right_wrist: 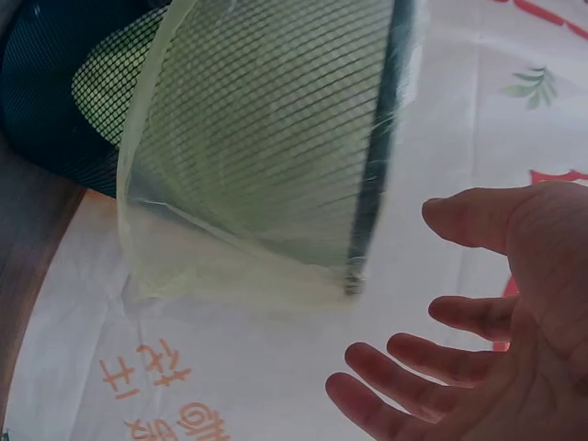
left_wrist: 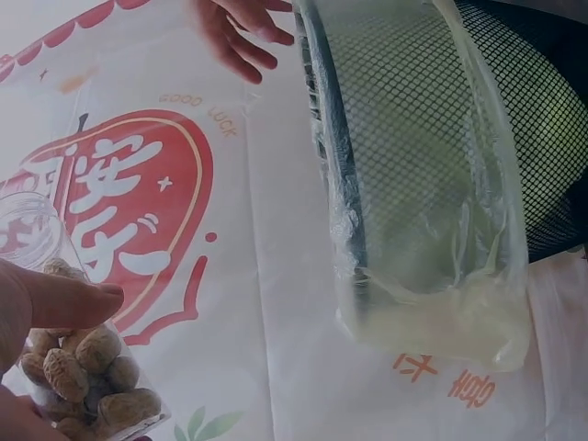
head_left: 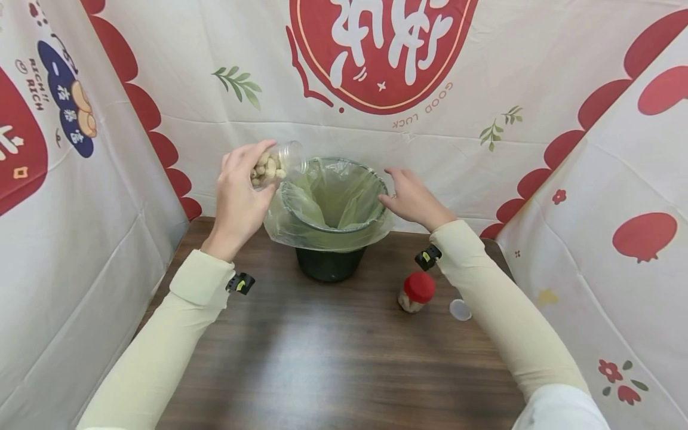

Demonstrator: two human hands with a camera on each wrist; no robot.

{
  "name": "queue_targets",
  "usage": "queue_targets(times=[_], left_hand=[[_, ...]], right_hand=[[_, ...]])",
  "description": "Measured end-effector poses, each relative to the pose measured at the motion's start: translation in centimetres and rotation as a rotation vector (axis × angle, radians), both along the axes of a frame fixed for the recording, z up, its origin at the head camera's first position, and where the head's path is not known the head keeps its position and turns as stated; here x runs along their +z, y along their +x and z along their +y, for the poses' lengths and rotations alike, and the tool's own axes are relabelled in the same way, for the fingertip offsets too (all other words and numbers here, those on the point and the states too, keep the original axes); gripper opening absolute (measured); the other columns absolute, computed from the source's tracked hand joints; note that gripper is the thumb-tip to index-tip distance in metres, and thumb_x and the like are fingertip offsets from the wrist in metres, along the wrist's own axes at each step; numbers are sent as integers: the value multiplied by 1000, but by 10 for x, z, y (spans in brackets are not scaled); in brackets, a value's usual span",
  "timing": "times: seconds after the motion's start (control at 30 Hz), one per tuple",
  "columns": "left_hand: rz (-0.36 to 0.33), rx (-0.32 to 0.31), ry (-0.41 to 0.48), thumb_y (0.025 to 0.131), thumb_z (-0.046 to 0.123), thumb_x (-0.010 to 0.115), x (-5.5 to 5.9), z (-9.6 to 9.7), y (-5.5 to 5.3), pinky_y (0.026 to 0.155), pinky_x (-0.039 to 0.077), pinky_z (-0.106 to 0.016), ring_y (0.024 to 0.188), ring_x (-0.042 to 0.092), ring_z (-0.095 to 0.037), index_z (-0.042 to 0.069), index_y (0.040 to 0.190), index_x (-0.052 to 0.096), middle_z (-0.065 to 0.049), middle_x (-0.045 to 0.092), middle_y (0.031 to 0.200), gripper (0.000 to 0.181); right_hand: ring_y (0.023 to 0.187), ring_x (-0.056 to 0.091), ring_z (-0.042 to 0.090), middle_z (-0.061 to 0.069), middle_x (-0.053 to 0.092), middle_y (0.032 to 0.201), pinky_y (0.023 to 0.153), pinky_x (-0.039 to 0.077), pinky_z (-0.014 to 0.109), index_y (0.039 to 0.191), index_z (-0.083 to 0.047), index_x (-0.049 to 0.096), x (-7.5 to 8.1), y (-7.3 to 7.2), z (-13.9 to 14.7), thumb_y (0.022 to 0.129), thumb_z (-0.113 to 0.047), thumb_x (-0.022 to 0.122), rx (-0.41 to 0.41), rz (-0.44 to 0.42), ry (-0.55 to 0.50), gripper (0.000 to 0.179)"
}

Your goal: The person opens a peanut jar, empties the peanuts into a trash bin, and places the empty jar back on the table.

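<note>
at lower right in the head view, a red-lidded jar (head_left: pixel 418 289) and a pale disc (head_left: pixel 460 310) sit on the table (head_left: pixel 322 358). left of centre, the left hand (head_left: pixel 239 194) grips an open clear jar (head_left: pixel 276 162) of nuts, tipped toward the bagged bin (head_left: pixel 330 264); the right hand (head_left: pixel 412 197), fingers apart, holds nothing near the rim. tilting too early could spill nuts outside. behind, the cloth (head_left: pixel 457 161) reads "good luck" and, upper left, "rich!! rich".

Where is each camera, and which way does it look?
Head: worn there, facing forward and down at the bin; the left grip, right grip and both sleeves show.
Left wrist: worn there, facing the jar and bin; both grips show.
Right wrist: worn there, facing the bin; only the right grip shows.
Shared: both wrist views show the bin and right grip.
</note>
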State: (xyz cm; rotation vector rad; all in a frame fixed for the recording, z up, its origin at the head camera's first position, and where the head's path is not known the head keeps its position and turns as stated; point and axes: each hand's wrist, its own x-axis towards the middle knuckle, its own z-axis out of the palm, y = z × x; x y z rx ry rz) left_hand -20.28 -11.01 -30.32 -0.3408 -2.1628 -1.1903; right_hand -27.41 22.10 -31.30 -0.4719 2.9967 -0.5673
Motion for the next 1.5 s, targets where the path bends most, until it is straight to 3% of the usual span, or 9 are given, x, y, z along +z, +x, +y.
queue_targets(times=[0.27, 0.4, 0.57, 0.87, 1.2, 1.5], left_hand=[[-23, -37, -85, 86, -13, 74, 7, 8, -24, 113, 44, -50, 134, 51, -35, 16, 143, 70, -18, 65, 139, 63], [-21, -58, -154, 89, -14, 71, 8, 13, -36, 114, 42, -52, 134, 50, -38, 15, 143, 70, -19, 65, 140, 62], [-79, -41, -211, 89, -14, 68, 7, 16, -51, 115, 39, -55, 137, 50, -35, 18, 145, 69, -15, 65, 141, 65], [-155, -47, -189, 85, -16, 63, 12, 21, -72, 120, 38, -48, 140, 48, -34, 18, 147, 68, -14, 64, 144, 70], [-151, 44, -278, 81, -20, 60, 18, 31, -78, 120, 36, -51, 146, 44, -31, 23, 147, 66, -11, 63, 146, 79], [-139, 83, -305, 78, -25, 54, 13, 31, -81, 121, 33, -52, 147, 44, -31, 22, 145, 68, -10, 63, 146, 83]], right_hand=[[159, 31, 47, 31, 36, 169, 128, 29, 66, 166, 4, 31, -10, -18, -5, 109, -21, 57, -24, -13, 30, 67], [158, 34, 47, 31, 36, 168, 127, 32, 65, 166, 3, 31, -15, -22, -7, 110, -20, 54, -26, -8, 34, 65], [156, 37, 47, 32, 36, 168, 126, 36, 61, 166, 4, 30, -19, -23, -12, 111, -18, 51, -25, -15, 13, 63], [154, 40, 48, 33, 36, 167, 126, 38, 59, 165, 5, 31, -28, -26, -14, 110, -12, 50, -31, 8, 32, 60], [151, 45, 47, 32, 41, 163, 123, 42, 58, 163, 6, 35, -34, -26, -15, 107, -5, 43, -25, 49, 56, 58], [153, 43, 46, 30, 40, 164, 126, 39, 56, 165, 5, 33, -36, -26, -16, 107, -5, 42, -39, 50, 45, 60]])
